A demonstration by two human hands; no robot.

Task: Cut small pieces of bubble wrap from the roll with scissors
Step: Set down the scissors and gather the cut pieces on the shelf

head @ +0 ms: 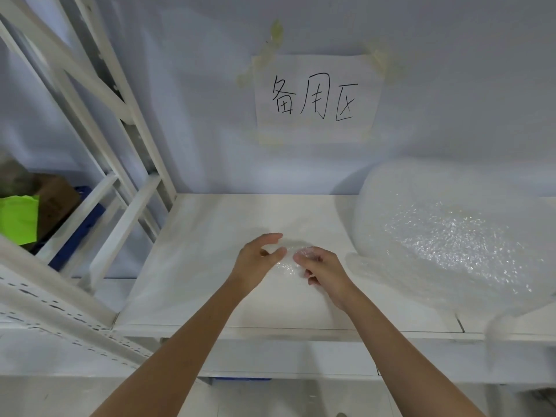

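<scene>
Small piece of bubble wrap (288, 257) sits between both hands over the white shelf (195, 266), its right edge pinched in the right hand (323, 273) fingertips (298, 257). Left hand (255, 261) just left of it, thumb and fingers curved apart in a loose C; contact with the wrap unclear, blurred. Big bubble wrap roll (451, 236) lies well right of the right fingers, on the same shelf. Paper sign (316, 97) taped to the wall above the fingers, handwritten "备用区". Both forearms reach forward, wrists angled inward.
</scene>
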